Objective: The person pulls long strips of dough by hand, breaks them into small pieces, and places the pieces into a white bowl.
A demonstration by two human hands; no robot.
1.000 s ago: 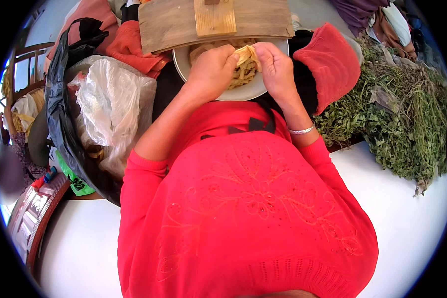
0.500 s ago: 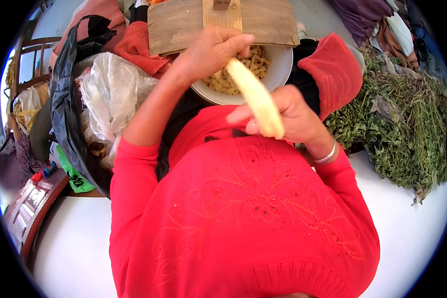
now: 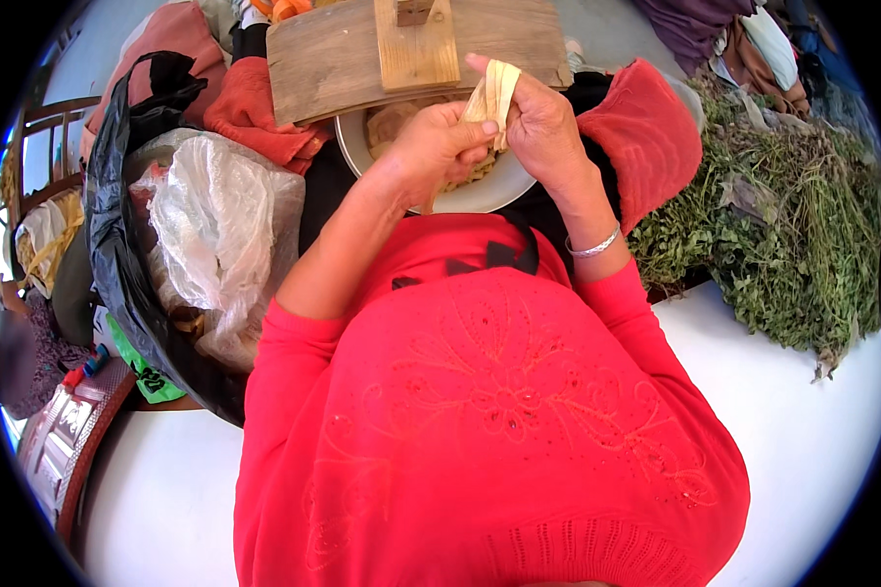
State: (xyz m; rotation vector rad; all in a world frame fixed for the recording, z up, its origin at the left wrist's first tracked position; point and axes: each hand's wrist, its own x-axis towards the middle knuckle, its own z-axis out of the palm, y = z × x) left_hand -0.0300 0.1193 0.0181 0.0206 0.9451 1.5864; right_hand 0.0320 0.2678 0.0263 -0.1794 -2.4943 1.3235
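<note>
Over the bowl, both my hands hold a pale yellow, limp, ribbed strip [image 3: 497, 93] whose exact kind I cannot make out. My left hand [image 3: 433, 145] pinches its near end between thumb and fingers. My right hand [image 3: 546, 129] is closed around the other side, and the strip folds over near its index finger. Below them a white bowl [image 3: 507, 186] holds small tan cut pieces [image 3: 482, 174], partly hidden by my hands. A wooden board [image 3: 323, 61] with an upright-looking crosspiece [image 3: 419, 54] covers the bowl's far side.
At the left stands an open black plastic bag [image 3: 117, 235] with crumpled clear plastic [image 3: 220, 201] in it. Dried green plants [image 3: 783, 245] lie heaped at the right. Red cloths [image 3: 646, 137] flank the bowl. A person [image 3: 44, 342] is at the far left.
My right hand has moved up and away from me to the board's near edge. The strip, stretched out long before, is now folded between my hands.
</note>
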